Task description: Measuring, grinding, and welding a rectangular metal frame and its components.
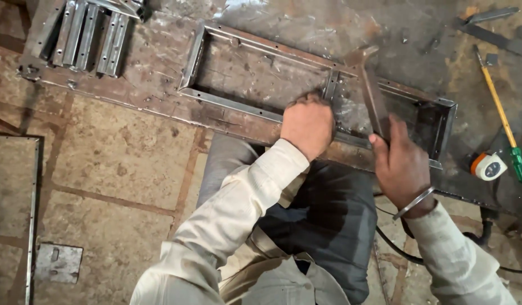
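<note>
While the big scarred steel work plate (159, 56) took up the top of the view, a long rectangular frame of grey angle steel (233, 104) lay flat on it, running from upper left down to a boxed end at the right. Person crouched at the plate's near edge, brick-paved floor (114, 158) to their left. Left hand (308, 125) was a closed fist pressed on the frame's near rail, right beside the short steel cross-piece (330, 86); couldn't tell whether it gripped anything. Right hand (401, 164), metal bangle at the wrist, was clamped on a rusty flat steel try square (371, 90) laid across the frame just right of the cross-piece. Stack of cut steel channel lengths (89, 34) sat at top left. Yellow-shafted, green-handled screwdriver (501, 113) and an orange-and-white tape measure (488, 166) lay well right of the frame. Small flat steel plate (58, 262) lay on the floor, bottom left.
</note>
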